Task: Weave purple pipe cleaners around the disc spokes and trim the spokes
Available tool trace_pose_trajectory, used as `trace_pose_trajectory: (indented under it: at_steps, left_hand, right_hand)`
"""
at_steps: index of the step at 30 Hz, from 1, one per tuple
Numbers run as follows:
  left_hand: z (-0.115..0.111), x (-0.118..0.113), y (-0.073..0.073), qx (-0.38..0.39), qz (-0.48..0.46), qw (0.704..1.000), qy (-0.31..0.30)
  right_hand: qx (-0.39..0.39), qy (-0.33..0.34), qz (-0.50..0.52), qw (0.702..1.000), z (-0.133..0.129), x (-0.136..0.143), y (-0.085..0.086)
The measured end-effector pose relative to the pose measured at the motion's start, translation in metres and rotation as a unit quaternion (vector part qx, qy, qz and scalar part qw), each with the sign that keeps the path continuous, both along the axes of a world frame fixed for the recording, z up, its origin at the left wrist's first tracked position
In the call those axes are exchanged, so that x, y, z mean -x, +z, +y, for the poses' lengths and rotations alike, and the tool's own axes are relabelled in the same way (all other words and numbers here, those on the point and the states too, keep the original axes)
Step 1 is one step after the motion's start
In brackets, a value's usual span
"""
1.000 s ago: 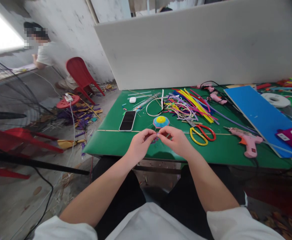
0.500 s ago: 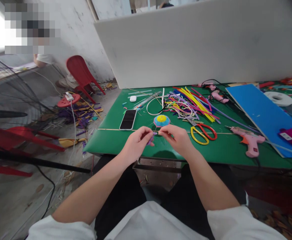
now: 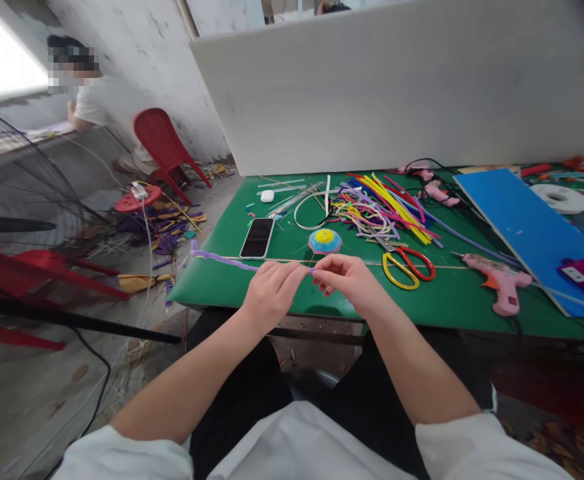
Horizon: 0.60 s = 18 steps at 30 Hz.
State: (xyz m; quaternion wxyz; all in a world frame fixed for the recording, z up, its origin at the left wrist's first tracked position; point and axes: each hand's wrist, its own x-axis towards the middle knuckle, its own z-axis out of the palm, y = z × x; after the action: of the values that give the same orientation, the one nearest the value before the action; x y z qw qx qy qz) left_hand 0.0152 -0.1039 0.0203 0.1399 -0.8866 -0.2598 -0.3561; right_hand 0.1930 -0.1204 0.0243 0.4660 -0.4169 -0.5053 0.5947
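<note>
A purple fuzzy stem (image 3: 225, 259) runs out leftward from my left hand (image 3: 273, 291), whose fingers are closed on it near the table's front edge. My right hand (image 3: 345, 279) pinches the same stem at its other end, the fingertips of both hands almost touching. Just beyond my fingers lies a small round piece (image 3: 325, 241) with a yellow centre, a blue ring and a pink rim; thin wires stick out around it. Scissors (image 3: 408, 267) with yellow and red handles rest to the right of my right hand.
A phone (image 3: 257, 238) and a white case (image 3: 267, 196) lie at the left. Colourful stems (image 3: 367, 210) are heaped behind. Rightward are a pink glue gun (image 3: 505, 283) and a blue board (image 3: 522, 233). A person (image 3: 92, 103) sits far left.
The purple stem now stretches out to the left, where before only a short bit showed between my hands. My left hand has turned more palm-down, its fingers closed over the stem.
</note>
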Motion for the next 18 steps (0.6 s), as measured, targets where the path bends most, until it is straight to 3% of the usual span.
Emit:
trace_pose_trajectory:
  at_steps: [4, 8, 11, 14, 16, 18]
  left_hand:
    - [-0.005, -0.006, 0.008, 0.084, -0.033, 0.996, 0.016]
    - [-0.007, -0.011, 0.022, 0.269, -0.062, 0.961, 0.035]
    - [-0.002, -0.01, 0.03, 0.452, -0.059, 0.89, 0.03]
    - [0.004, -0.007, 0.033, 0.632, -0.083, 0.771, -0.007]
    - [0.007, -0.006, 0.034, 0.677, -0.127, 0.725, -0.021]
    - [0.007, -0.006, 0.032, 0.676, -0.177, 0.716, -0.016]
  right_hand:
    - [-0.075, -0.036, -0.071, 0.994, -0.001, 0.001, -0.001]
    - [-0.193, -0.057, -0.201, 0.959, -0.004, -0.001, 0.002]
    - [-0.299, -0.022, -0.298, 0.906, -0.007, -0.006, 0.005]
    - [-0.353, 0.005, -0.336, 0.873, -0.007, -0.009, 0.006]
    - [-0.327, -0.007, -0.308, 0.894, -0.006, -0.009, 0.006]
    - [-0.254, -0.026, -0.237, 0.937, -0.003, -0.007, 0.004]
